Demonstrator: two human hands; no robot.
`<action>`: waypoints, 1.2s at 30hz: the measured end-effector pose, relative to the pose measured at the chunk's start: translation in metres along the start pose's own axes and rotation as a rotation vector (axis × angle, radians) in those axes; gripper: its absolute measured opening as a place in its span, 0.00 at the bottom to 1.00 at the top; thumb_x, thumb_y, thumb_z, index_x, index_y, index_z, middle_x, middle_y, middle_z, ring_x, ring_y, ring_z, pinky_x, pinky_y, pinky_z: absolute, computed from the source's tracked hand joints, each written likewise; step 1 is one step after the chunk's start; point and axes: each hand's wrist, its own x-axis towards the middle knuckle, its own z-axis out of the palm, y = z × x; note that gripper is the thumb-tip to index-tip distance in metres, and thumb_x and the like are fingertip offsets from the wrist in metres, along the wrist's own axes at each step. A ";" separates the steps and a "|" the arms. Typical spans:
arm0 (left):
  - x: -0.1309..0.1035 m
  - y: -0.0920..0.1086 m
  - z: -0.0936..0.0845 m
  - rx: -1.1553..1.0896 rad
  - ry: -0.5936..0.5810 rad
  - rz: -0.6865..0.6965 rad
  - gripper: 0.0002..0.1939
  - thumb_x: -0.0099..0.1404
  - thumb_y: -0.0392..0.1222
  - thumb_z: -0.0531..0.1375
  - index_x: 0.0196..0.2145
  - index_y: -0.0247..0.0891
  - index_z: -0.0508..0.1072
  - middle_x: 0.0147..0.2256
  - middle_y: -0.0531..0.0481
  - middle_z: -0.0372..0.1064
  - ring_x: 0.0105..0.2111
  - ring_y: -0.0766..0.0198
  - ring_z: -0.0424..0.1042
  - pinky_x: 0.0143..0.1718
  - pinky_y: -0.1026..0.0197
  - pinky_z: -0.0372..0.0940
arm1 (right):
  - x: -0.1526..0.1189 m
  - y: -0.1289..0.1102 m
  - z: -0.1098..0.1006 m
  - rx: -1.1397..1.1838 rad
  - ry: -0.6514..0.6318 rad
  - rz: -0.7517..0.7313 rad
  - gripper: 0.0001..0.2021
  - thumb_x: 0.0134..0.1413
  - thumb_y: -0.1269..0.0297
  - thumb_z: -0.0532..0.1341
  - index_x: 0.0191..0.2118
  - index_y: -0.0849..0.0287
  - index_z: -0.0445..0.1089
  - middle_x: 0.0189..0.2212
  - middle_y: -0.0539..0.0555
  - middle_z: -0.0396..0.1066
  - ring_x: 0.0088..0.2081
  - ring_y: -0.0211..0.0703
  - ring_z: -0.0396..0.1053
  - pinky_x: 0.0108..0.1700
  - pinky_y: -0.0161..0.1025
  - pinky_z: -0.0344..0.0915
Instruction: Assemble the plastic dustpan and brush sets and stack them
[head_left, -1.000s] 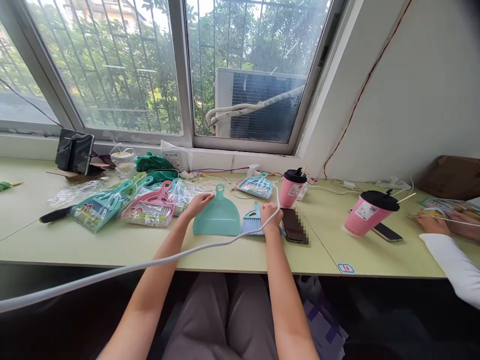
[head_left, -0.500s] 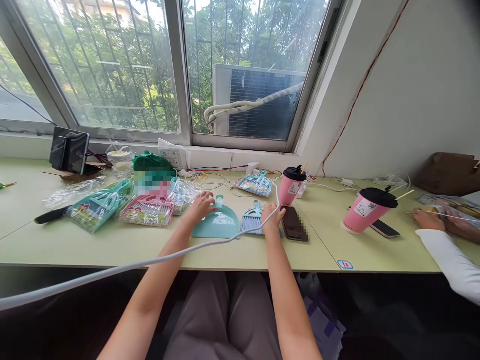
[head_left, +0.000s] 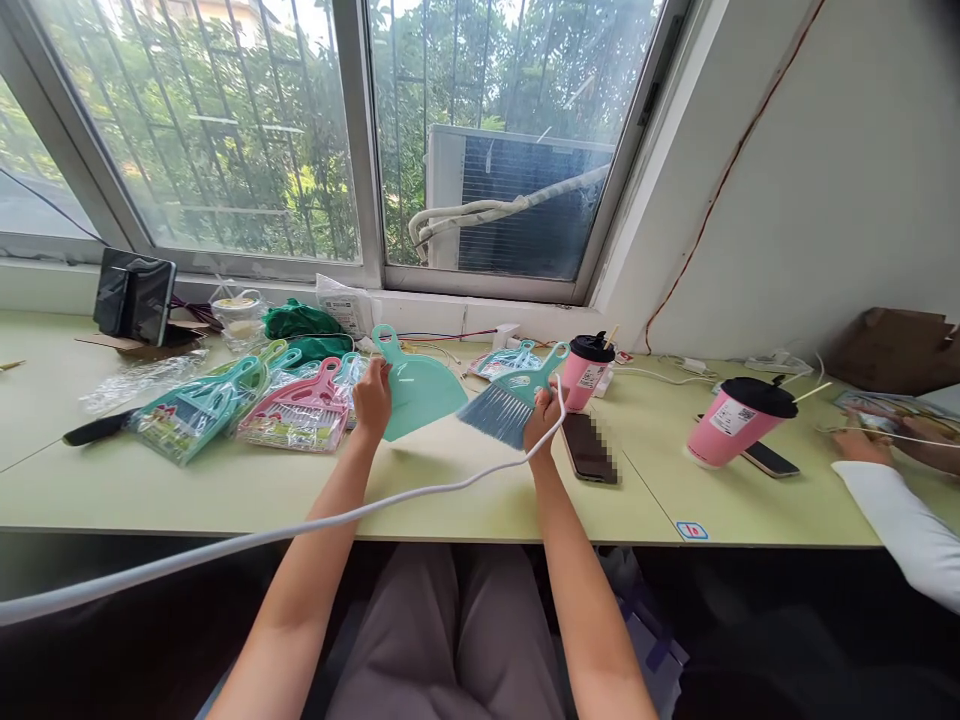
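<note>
A teal dustpan [head_left: 424,395] is raised off the table, its handle up and its pan tilted. My left hand [head_left: 373,398] is closed on its left side, just below the handle. To its right, my right hand [head_left: 544,415] grips a small teal brush [head_left: 501,405] with grey-blue bristles. The bristles point down and left, near the dustpan's right edge, and the brush handle points up to the right. A white cable [head_left: 405,490] crosses in front of both forearms and passes by my right hand.
Wrapped dustpan sets [head_left: 191,410] and a pink one [head_left: 296,412] lie at left. A phone [head_left: 589,447] and pink cup [head_left: 585,375] stand close to my right hand. Another cup [head_left: 739,425] is farther right. Another person's hands [head_left: 862,440] work at far right.
Both hands have closed on the dustpan and brush and lifted them from the table. The brush has turned so its bristles point left, toward the dustpan.
</note>
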 end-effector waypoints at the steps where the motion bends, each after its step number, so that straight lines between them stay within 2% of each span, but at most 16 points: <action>1: -0.001 0.001 0.000 -0.001 -0.011 0.002 0.13 0.71 0.42 0.48 0.43 0.37 0.71 0.34 0.42 0.74 0.34 0.55 0.72 0.33 0.60 0.58 | -0.002 -0.002 0.002 0.033 -0.049 -0.015 0.18 0.66 0.56 0.42 0.49 0.61 0.60 0.27 0.51 0.66 0.29 0.41 0.65 0.35 0.38 0.63; 3: -0.003 0.005 0.003 -0.021 -0.056 0.019 0.13 0.71 0.43 0.49 0.43 0.38 0.72 0.35 0.42 0.75 0.35 0.54 0.73 0.34 0.60 0.58 | -0.008 -0.007 0.007 0.043 -0.216 -0.070 0.17 0.65 0.55 0.44 0.46 0.60 0.62 0.25 0.49 0.65 0.26 0.40 0.63 0.32 0.36 0.60; 6: -0.006 0.014 0.011 -0.145 -0.164 0.041 0.13 0.69 0.47 0.52 0.43 0.39 0.73 0.38 0.43 0.76 0.36 0.54 0.74 0.37 0.59 0.61 | -0.022 -0.016 0.018 -0.075 -0.510 -0.154 0.13 0.65 0.59 0.47 0.45 0.58 0.65 0.26 0.49 0.69 0.26 0.39 0.65 0.32 0.34 0.58; 8: -0.009 0.021 0.018 -0.300 -0.279 0.032 0.14 0.67 0.51 0.54 0.41 0.40 0.73 0.37 0.45 0.76 0.36 0.55 0.74 0.38 0.59 0.63 | -0.031 -0.022 0.025 -0.219 -0.607 -0.188 0.12 0.65 0.61 0.50 0.46 0.56 0.66 0.30 0.51 0.73 0.30 0.41 0.68 0.33 0.33 0.58; 10: -0.014 0.029 0.025 -0.454 -0.423 0.021 0.17 0.65 0.55 0.54 0.40 0.40 0.73 0.36 0.47 0.76 0.36 0.57 0.73 0.38 0.59 0.64 | -0.038 -0.027 0.030 -0.325 -0.572 -0.242 0.12 0.65 0.62 0.50 0.46 0.57 0.68 0.34 0.53 0.74 0.36 0.44 0.70 0.36 0.34 0.59; 13: -0.024 0.040 0.034 -0.627 -0.615 0.061 0.22 0.64 0.60 0.53 0.39 0.39 0.72 0.35 0.47 0.75 0.36 0.59 0.72 0.37 0.60 0.65 | -0.042 -0.030 0.031 -0.429 -0.374 -0.324 0.12 0.66 0.63 0.51 0.44 0.57 0.70 0.43 0.58 0.72 0.47 0.48 0.67 0.47 0.40 0.58; 16: -0.033 0.047 0.038 -0.761 -0.751 0.073 0.23 0.60 0.60 0.60 0.41 0.38 0.72 0.37 0.45 0.75 0.36 0.59 0.73 0.36 0.60 0.66 | -0.040 -0.027 0.028 -0.471 -0.208 -0.321 0.12 0.66 0.61 0.52 0.44 0.55 0.72 0.51 0.60 0.67 0.54 0.52 0.61 0.53 0.47 0.54; 18: -0.035 0.048 0.037 -0.808 -0.808 0.030 0.24 0.56 0.57 0.65 0.43 0.37 0.71 0.40 0.44 0.74 0.35 0.60 0.74 0.34 0.60 0.67 | -0.038 -0.025 0.028 -0.448 -0.186 -0.303 0.12 0.66 0.62 0.51 0.45 0.56 0.71 0.52 0.60 0.66 0.55 0.52 0.60 0.54 0.47 0.54; 20: -0.036 0.048 0.036 -0.822 -0.819 -0.021 0.26 0.53 0.56 0.67 0.43 0.37 0.70 0.40 0.44 0.74 0.33 0.61 0.73 0.32 0.61 0.66 | -0.036 -0.023 0.028 -0.415 -0.190 -0.293 0.13 0.66 0.63 0.51 0.48 0.58 0.69 0.53 0.61 0.66 0.56 0.51 0.60 0.54 0.47 0.55; 22: -0.036 0.048 0.034 -0.816 -0.808 -0.057 0.25 0.52 0.56 0.67 0.40 0.37 0.69 0.36 0.45 0.75 0.29 0.63 0.72 0.28 0.63 0.64 | -0.032 -0.022 0.027 -0.389 -0.225 -0.278 0.15 0.65 0.64 0.51 0.53 0.59 0.67 0.55 0.62 0.66 0.58 0.52 0.60 0.54 0.46 0.56; 25: -0.035 0.047 0.031 -0.778 -0.804 -0.070 0.24 0.52 0.58 0.67 0.35 0.37 0.67 0.29 0.49 0.74 0.26 0.65 0.69 0.25 0.65 0.60 | -0.023 -0.020 0.023 -0.357 -0.439 -0.156 0.16 0.64 0.62 0.53 0.54 0.57 0.68 0.50 0.60 0.72 0.53 0.51 0.67 0.50 0.43 0.62; 28: -0.034 0.047 0.029 -0.738 -0.818 -0.086 0.24 0.50 0.59 0.67 0.32 0.38 0.66 0.27 0.51 0.72 0.25 0.65 0.68 0.25 0.65 0.58 | -0.014 -0.012 0.019 -0.287 -0.624 0.012 0.13 0.61 0.58 0.58 0.47 0.54 0.75 0.41 0.55 0.77 0.44 0.49 0.73 0.45 0.41 0.66; 32: -0.034 0.048 0.028 -0.771 -0.834 -0.112 0.22 0.53 0.59 0.64 0.33 0.38 0.66 0.28 0.50 0.72 0.28 0.63 0.69 0.28 0.63 0.59 | -0.011 0.001 0.024 0.046 -0.645 0.134 0.11 0.55 0.59 0.63 0.41 0.57 0.77 0.38 0.54 0.79 0.41 0.47 0.75 0.45 0.41 0.69; 34: -0.035 0.050 0.028 -0.748 -0.786 -0.097 0.19 0.57 0.58 0.61 0.33 0.38 0.66 0.29 0.49 0.71 0.30 0.62 0.69 0.30 0.63 0.60 | -0.012 0.005 0.028 0.157 -0.621 0.180 0.12 0.52 0.59 0.64 0.40 0.58 0.77 0.37 0.54 0.79 0.40 0.46 0.76 0.45 0.41 0.70; 36: -0.037 0.054 0.027 -0.658 -0.724 -0.069 0.15 0.60 0.54 0.58 0.32 0.39 0.65 0.29 0.51 0.70 0.31 0.62 0.68 0.32 0.62 0.60 | -0.014 0.008 0.031 0.169 -0.597 0.200 0.12 0.51 0.59 0.65 0.40 0.58 0.78 0.38 0.54 0.79 0.41 0.47 0.76 0.46 0.43 0.71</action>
